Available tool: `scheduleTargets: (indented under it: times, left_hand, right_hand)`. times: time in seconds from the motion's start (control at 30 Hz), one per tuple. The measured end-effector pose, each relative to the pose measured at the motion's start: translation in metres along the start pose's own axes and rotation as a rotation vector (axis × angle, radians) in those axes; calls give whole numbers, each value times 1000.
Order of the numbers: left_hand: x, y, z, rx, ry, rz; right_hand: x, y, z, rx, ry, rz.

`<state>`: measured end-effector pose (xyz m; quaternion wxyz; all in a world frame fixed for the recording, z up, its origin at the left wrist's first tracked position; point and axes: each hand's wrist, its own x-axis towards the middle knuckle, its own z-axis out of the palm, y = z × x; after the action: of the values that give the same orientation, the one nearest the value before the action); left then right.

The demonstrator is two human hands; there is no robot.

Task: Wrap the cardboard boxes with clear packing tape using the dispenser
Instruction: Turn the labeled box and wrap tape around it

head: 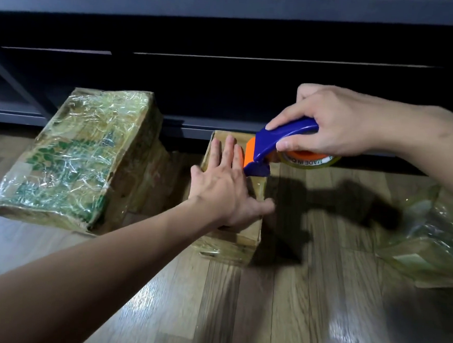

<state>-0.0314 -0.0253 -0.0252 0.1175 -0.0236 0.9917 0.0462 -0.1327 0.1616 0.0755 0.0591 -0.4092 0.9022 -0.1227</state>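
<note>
- Hand, left [227, 187]: fingers straight and spread, palm pressed flat on top of the small cardboard box [245, 234]; thumb reaches over the box's right edge; it grips nothing
- Hand, right [337, 125]: fingers and thumb curled round the tape dispenser [277, 142], which we find held over the far right part of the small cardboard box
- Tape dispenser: blue body with an orange front plate, nose tilted down just beside the straight fingers; we cannot tell whether it touches the box top
- Tape roll [311, 158]: clear, orange core with printed lettering, seated in the dispenser below the gripping fingers
- Small cardboard box: stands on the wooden floor [277, 320] at the centre of view, glossy tape on its near side
- Large cardboard box [72, 156]: left of the small one, covered in crinkled clear tape, green print showing through
- Wrapped bundle [433, 237]: right edge of view, blurred; we cannot tell what it is
- Dark shelf unit [226, 73]: behind the boxes
</note>
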Motion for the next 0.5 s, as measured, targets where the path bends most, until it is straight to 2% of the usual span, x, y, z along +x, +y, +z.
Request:
scheduleTargets:
  times: [0.17,0.37,0.5]
  left_hand:
    - [-2,-10,2,-34,40,-25]
    - [-4,-34,-3,-151,40,-65]
    - [-4,-51,-2,-215,45,-55]
  right_hand:
    - [25,-6,-8,-87,-2,-74]
    - [3,14,-1,60,13,-71]
    - [-34,45,-12,167,1,31]
